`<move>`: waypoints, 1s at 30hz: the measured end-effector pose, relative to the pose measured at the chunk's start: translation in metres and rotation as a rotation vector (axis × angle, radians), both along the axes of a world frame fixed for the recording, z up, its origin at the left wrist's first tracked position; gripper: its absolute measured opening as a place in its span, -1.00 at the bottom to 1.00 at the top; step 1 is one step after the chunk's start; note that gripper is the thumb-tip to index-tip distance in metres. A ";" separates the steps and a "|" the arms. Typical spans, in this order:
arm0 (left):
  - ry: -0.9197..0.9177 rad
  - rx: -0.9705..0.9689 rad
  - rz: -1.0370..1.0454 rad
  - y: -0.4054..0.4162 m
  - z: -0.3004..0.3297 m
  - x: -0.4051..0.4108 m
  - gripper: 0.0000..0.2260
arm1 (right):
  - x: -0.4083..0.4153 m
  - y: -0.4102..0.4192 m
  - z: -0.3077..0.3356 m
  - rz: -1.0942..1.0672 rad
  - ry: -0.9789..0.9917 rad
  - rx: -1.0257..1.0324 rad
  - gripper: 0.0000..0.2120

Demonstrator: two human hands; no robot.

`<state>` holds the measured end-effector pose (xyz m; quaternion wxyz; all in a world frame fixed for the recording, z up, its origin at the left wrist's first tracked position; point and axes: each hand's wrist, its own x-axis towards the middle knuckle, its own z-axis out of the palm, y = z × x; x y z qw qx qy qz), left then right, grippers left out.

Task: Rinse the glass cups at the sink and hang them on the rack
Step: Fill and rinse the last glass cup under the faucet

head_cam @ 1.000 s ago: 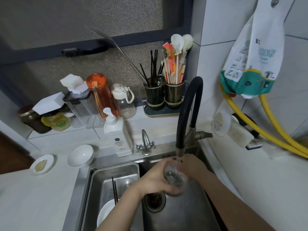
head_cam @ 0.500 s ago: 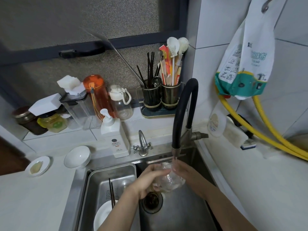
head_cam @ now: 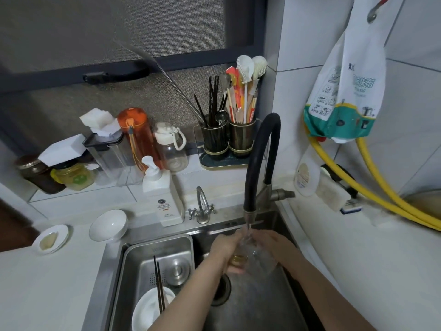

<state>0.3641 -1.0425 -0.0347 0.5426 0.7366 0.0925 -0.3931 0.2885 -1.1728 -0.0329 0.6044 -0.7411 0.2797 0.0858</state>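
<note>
A clear glass cup (head_cam: 253,255) is held on its side under the black faucet (head_cam: 259,161), with water running onto it. My left hand (head_cam: 225,247) grips its base end from the left. My right hand (head_cam: 276,246) wraps the other end from the right. Both hands are over the steel sink (head_cam: 257,304), above the drain (head_cam: 220,286). No rack for cups is in view.
A steel basin (head_cam: 133,254) on the left holds a white plate (head_cam: 148,311) and dark chopsticks (head_cam: 159,287). A soap dispenser (head_cam: 164,197), a small tap (head_cam: 202,207), a white bowl (head_cam: 107,225), a saucer (head_cam: 51,238), jars and utensil holders (head_cam: 226,139) line the back. Yellow hoses (head_cam: 381,189) run at the right.
The cup has tipped from upright onto its side under the stream. My right hand came round from behind the cup to grip its right end; both hands now hold it.
</note>
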 end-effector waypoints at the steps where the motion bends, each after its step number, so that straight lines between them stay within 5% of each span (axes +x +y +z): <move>1: -0.079 0.076 -0.042 -0.004 0.004 0.001 -0.47 | -0.001 -0.001 0.004 -0.004 0.012 -0.047 -0.57; 5: -0.470 0.500 -0.283 -0.019 0.015 0.005 -0.51 | -0.002 -0.006 0.012 -0.017 0.052 -0.117 -0.59; 10: -0.622 0.599 -0.317 -0.023 0.018 0.007 -0.58 | -0.003 -0.004 0.013 -0.133 0.014 -0.005 -0.67; 16: -0.696 0.249 -0.177 0.001 0.007 -0.006 -0.65 | -0.004 0.002 0.018 -0.142 -0.107 0.092 -0.78; 19: -0.822 0.159 -0.365 0.017 0.009 -0.016 -0.61 | -0.001 0.004 0.018 -0.156 -0.074 0.072 -0.77; 24: -0.793 0.065 -0.689 0.051 0.002 -0.006 -0.28 | 0.007 -0.001 0.019 -0.074 0.076 0.049 -0.58; 27: -0.776 0.014 -0.626 0.055 0.001 -0.001 -0.23 | 0.009 0.000 0.027 -0.023 0.152 0.062 -0.51; 30: -0.659 -0.060 -0.455 0.055 -0.007 0.002 -0.26 | 0.002 -0.002 0.030 0.061 0.003 0.127 -0.58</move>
